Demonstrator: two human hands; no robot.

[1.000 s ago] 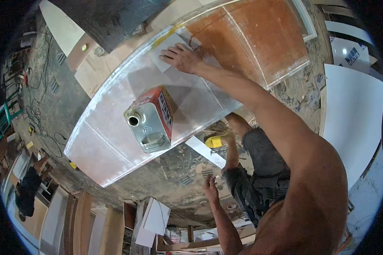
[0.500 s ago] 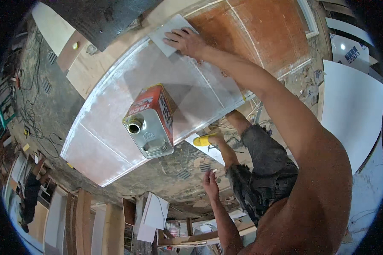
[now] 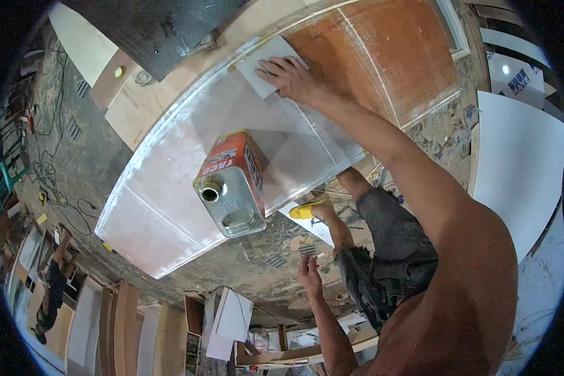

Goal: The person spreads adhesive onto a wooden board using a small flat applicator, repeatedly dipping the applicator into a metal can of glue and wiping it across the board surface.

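My right hand [image 3: 289, 78] reaches far across a large curved panel [image 3: 163, 194], fingers spread over a thin, flat light-grey sheet [image 3: 264, 66] that it holds against the surface. The sheet lies where a greyish-white coat meets bare orange-brown panel. Below, my left hand [image 3: 310, 276] hangs beside my knee, away from the panel, with its fingers drawn together. A small white thing [image 3: 320, 255] shows at its fingertips, too small to name. Between the hands, a rectangular metal can [image 3: 232, 188] with red-orange sides and an uncapped round spout stands on the panel.
A dark board [image 3: 156, 31] overlaps the panel's far edge, near a small round yellowish container [image 3: 120, 72]. Cables [image 3: 50, 175] trail over the floor at left. Boards [image 3: 122, 326] stand at lower left by another person [image 3: 50, 294]. A white sheet [image 3: 514, 169] stands at right.
The view has shifted slightly, moving everything a little right and down. My right hand and the grey sheet have slid slightly right along the panel. My left hand stays low beside my knee.
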